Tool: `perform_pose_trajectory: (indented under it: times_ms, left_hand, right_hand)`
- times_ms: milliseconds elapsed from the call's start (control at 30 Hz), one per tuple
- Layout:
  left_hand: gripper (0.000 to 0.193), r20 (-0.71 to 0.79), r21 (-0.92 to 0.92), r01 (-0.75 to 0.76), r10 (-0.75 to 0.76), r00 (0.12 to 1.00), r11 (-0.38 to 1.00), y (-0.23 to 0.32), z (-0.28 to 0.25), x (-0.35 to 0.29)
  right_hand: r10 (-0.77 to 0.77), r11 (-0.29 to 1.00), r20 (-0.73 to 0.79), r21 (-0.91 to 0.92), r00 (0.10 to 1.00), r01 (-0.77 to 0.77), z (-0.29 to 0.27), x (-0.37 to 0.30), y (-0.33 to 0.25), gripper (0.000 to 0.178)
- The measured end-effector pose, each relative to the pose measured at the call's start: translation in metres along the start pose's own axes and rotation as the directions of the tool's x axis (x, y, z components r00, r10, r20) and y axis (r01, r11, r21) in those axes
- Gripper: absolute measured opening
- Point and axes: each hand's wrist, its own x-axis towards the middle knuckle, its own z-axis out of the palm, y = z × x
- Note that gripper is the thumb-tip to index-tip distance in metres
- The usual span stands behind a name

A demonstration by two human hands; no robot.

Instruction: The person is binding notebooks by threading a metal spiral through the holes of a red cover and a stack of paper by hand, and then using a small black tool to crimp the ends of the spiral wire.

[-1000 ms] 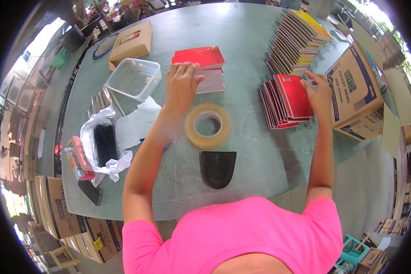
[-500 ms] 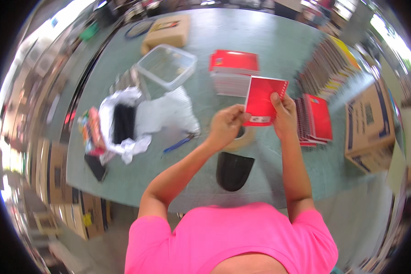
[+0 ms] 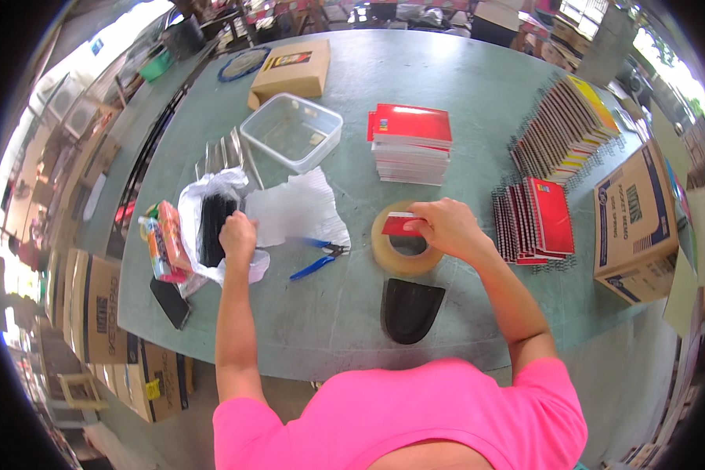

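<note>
My right hand (image 3: pixel 452 228) grips a small red notepad cover (image 3: pixel 397 225), tilted so it looks short, above a wide roll of tape (image 3: pixel 382 252). My left hand (image 3: pixel 240 236) has its fingers closed at the edge of a bundle of thin black binding coils (image 3: pixel 214 227). The coils lie in a crumpled white plastic bag (image 3: pixel 192 205); what the fingertips pinch there is hidden. Beyond my right hand stands a stack of red notepads (image 3: pixel 412 129). To its right are red spiral-bound notepads (image 3: pixel 547 215). Blue-handled cutters (image 3: pixel 312 268) lie between my hands.
A black U-shaped piece (image 3: pixel 412 311) lies near the front edge. Toward the back are a clear plastic tub (image 3: pixel 294 133) and a brown paper package (image 3: pixel 291 72). Yellow-edged spiral notebooks (image 3: pixel 564 129) and a cardboard box (image 3: pixel 634 223) stand right. A dark phone (image 3: pixel 169 303) lies front left.
My left hand has let go of the red notepad and moved left to the black coils. My right hand has lowered the pad toward the tape roll and tilted it.
</note>
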Motion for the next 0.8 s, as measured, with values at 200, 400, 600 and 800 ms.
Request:
perform_pose_trajectory:
  times_ms: [200, 400, 600, 800]
  left_hand:
    - [0.022, 0.081, 0.005, 0.008, -0.008, 0.997, 1.000, 0.022, -0.010, 0.006]
    - [0.029, -0.388, -0.497, -0.309, 0.111, 0.915, 0.811, 0.018, -0.060, 0.002]
    - [0.027, -0.172, -0.779, -0.413, 0.472, 0.864, 0.473, 0.113, -0.070, -0.066]
    - [0.027, -0.095, -0.899, -0.326, 0.597, 0.796, 0.291, 0.161, -0.053, -0.114]
  right_hand:
    - [0.058, 0.992, 0.048, -0.114, 0.997, -0.052, 0.005, -0.004, 0.008, 0.022]
    - [-0.015, 0.995, -0.083, 0.100, 0.996, 0.024, 0.005, 0.005, -0.001, 0.021]
    - [0.006, 0.965, -0.150, 0.259, 0.989, 0.034, 0.025, 0.004, 0.015, 0.017]
    - [0.058, 0.966, -0.114, 0.258, 0.992, -0.026, 0.010, 0.002, 0.004, 0.017]
